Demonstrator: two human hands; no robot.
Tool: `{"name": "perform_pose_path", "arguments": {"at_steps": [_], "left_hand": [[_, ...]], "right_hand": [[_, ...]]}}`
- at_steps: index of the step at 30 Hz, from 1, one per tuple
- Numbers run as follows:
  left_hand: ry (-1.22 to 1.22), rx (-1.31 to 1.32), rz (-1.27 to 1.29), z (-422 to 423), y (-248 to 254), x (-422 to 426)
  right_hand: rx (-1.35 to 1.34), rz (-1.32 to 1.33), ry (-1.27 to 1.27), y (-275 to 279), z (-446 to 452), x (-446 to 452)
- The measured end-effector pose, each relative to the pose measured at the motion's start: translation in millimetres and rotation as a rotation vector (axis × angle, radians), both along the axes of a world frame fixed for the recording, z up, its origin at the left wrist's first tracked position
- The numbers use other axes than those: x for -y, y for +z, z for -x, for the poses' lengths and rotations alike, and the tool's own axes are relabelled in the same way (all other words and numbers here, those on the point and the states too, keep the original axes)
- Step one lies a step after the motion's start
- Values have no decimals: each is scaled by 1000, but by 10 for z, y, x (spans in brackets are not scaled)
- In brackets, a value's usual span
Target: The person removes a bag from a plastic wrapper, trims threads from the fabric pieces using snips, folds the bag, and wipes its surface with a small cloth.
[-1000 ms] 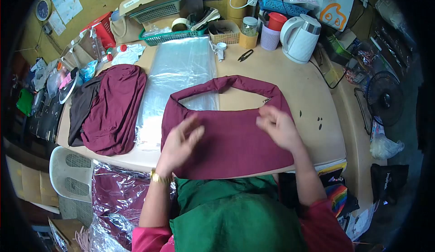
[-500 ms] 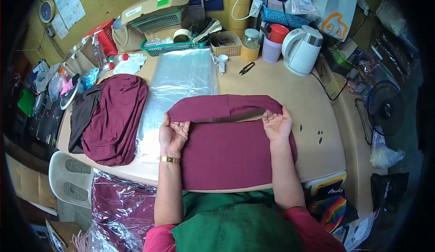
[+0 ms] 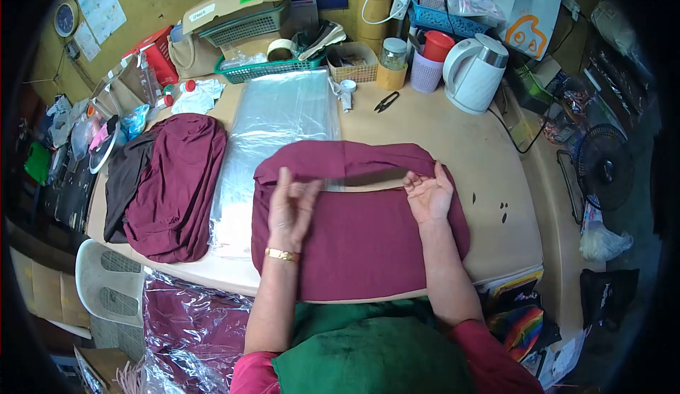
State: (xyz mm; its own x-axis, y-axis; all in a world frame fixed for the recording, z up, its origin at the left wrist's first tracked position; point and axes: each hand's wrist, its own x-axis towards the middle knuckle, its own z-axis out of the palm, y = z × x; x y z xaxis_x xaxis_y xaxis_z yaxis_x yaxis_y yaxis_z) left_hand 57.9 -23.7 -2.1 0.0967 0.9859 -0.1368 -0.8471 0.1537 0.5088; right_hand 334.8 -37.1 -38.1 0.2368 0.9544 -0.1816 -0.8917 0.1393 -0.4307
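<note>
A maroon garment [image 3: 368,245] lies folded on the table in front of me, its top edge turned into a raised band with a gap beneath it. My right hand [image 3: 431,194], palm up, pinches the right end of that band between thumb and fingers. Over the left part of the cloth is my left hand [image 3: 292,210], thumb and fingers apart, slightly smeared by motion and gripping nothing. A gold-coloured bracelet [image 3: 282,254] circles the left wrist. The garment's upper left corner overlaps a stack of clear plastic bags [image 3: 280,125].
More maroon cloth [image 3: 177,188] lies at the left beside a dark piece. Thread snips [image 3: 386,101], a glass jar [image 3: 393,54] and a white electric kettle [image 3: 473,75] stand or lie toward the back. A white plastic chair [image 3: 106,280] is at the table's lower left.
My left hand has let go of the band's left end and moved right over the cloth. The garment's left side now spreads wider. My right hand stays at the right end.
</note>
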Motion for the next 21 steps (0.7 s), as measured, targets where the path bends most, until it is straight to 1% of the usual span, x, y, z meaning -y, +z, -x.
{"name": "perform_pose_path", "arguments": {"at_steps": [1, 2, 3, 5, 6, 7, 8, 9, 11, 12, 13, 15, 16, 18, 19, 20, 21], "left_hand": [[-94, -57, 19, -211, 217, 97], [-281, 112, -91, -303, -80, -37], [-160, -167, 146, -574, 368, 56], [-132, -174, 48, -638, 233, -141], [-135, -170, 40, -644, 150, -191], [-148, -151, -38, -617, 94, -214], [-162, -134, -119, -596, 38, -237], [-167, -135, -134, -594, 48, -220], [-246, -221, -131, -587, 45, -141], [-302, -187, -105, -567, 58, -129], [-306, -190, -101, -550, 53, -122], [-299, -175, -64, -539, 61, -119], [-306, -176, -69, -537, 64, -124], [-308, -124, -61, -513, 47, -135], [-315, -127, -66, -469, 41, -156], [-324, -146, -65, -418, 28, -179], [-330, -162, -63, -407, 25, -195]], "right_hand": [[1, -2, -1, 2, 33, -2], [68, -26, 41, 6, 70, -2], [136, -50, 83, 15, 106, 3], [157, -75, 97, 81, 125, 39], [222, -145, 274, 146, 98, 39], [285, -211, 448, 363, 153, 85], [381, -211, 634, 618, 163, 163], [386, -224, 625, 833, 151, 245], [1128, -360, 813, 1028, 90, 366], [1011, -320, 625, 1038, 67, 326], [1083, -248, 281, 1073, 77, 235], [1590, -127, -165, 1055, -95, -108], [1590, -124, -174, 991, -238, -237], [1902, 87, 400, 795, -498, -426], [1899, 90, 391, 650, -519, -461], [1640, 56, 335, 485, -534, -472], [1384, 24, 282, 452, -517, -449]]}}
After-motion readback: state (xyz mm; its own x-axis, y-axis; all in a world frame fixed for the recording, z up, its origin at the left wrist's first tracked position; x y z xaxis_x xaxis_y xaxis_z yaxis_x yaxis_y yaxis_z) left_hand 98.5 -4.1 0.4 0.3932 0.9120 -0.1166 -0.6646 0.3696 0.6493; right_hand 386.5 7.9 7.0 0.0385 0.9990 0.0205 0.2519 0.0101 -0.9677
